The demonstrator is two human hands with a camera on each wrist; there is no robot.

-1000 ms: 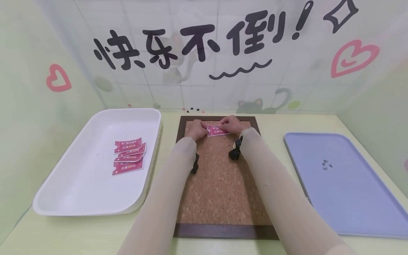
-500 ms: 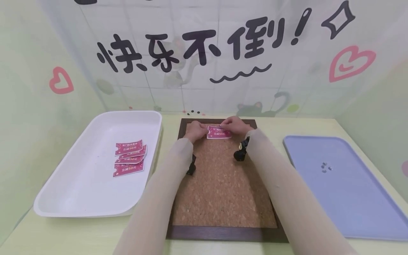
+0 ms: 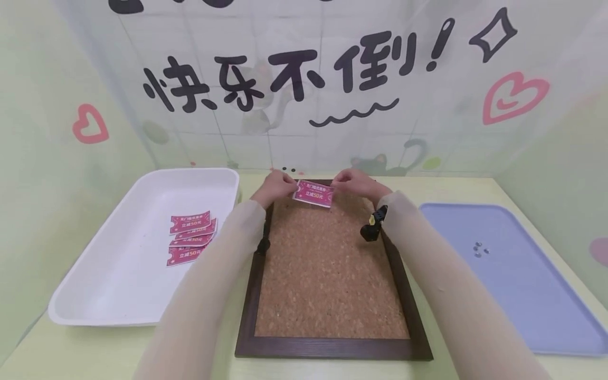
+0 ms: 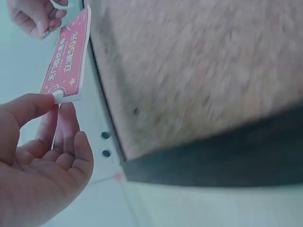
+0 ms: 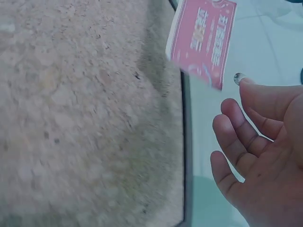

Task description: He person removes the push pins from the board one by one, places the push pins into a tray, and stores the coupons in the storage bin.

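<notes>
My left hand [image 3: 274, 188] pinches one end of a pink coupon [image 3: 313, 193] between thumb and fingers, over the far left part of the framed corkboard [image 3: 332, 274]. In the left wrist view the coupon [image 4: 68, 54] stands tilted, its near corner at the left thumb. My right hand [image 3: 358, 184] is beside the coupon's other end. Between its thumb and index finger it pinches a small silver thumbtack [image 5: 239, 78]. A gap shows between that hand and the coupon [image 5: 202, 40] in the right wrist view.
At the left stands a white tray [image 3: 109, 285] with several overlapping pink coupons [image 3: 190, 224]. A blue-grey tray [image 3: 532, 295] at the right bears several small silver thumbtacks [image 3: 480, 249]. Behind the board rises a printed wall sheet [image 3: 294, 137].
The coupon has shifted left and tilted, lifted off the board with the left hand, which moved left. The right hand has come away from the coupon, slightly to the right.
</notes>
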